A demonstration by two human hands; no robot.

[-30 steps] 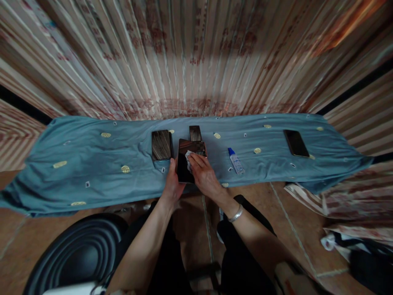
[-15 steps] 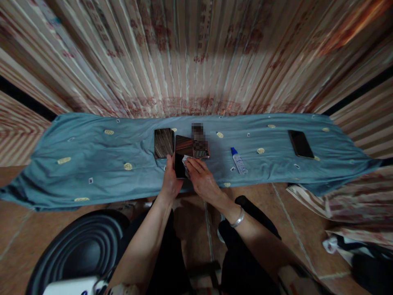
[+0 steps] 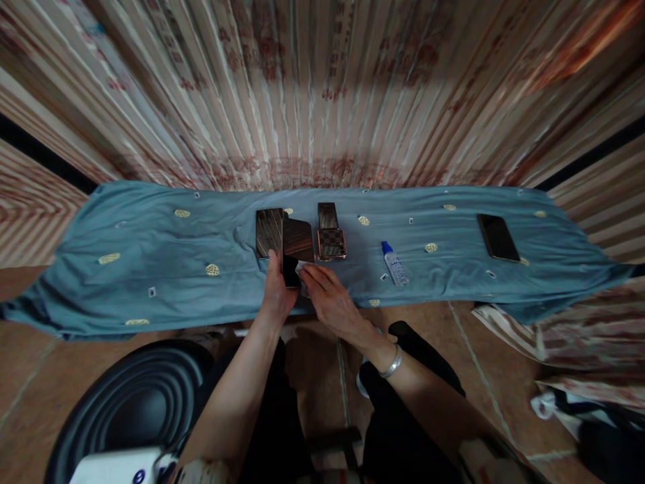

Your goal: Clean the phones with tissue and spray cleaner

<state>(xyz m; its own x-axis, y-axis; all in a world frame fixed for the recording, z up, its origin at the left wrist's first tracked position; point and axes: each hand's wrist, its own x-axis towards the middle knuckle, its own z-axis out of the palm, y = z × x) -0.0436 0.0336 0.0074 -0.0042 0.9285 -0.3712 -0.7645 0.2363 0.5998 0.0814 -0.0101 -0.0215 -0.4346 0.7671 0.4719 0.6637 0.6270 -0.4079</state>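
My left hand (image 3: 277,294) holds a dark glossy phone (image 3: 295,249) by its lower left edge, tilted up over the blue cloth (image 3: 151,262). My right hand (image 3: 327,299) presses a small white wipe (image 3: 302,270) against the phone's lower right part. Just left of the held phone lies another phone (image 3: 269,232). To its right lie a small dark phone (image 3: 327,215) and a square checkered device (image 3: 331,244).
A small bottle with a blue cap (image 3: 394,263) lies right of my hands. A black phone (image 3: 498,236) rests far right on the cloth. A striped curtain (image 3: 322,94) hangs behind. A black round stool (image 3: 131,410) stands at lower left; bags (image 3: 579,396) lie at lower right.
The held phone has shifted left and tilted narrower, uncovering the square checkered device. My right hand with the wipe has slid down to the phone's lower edge.
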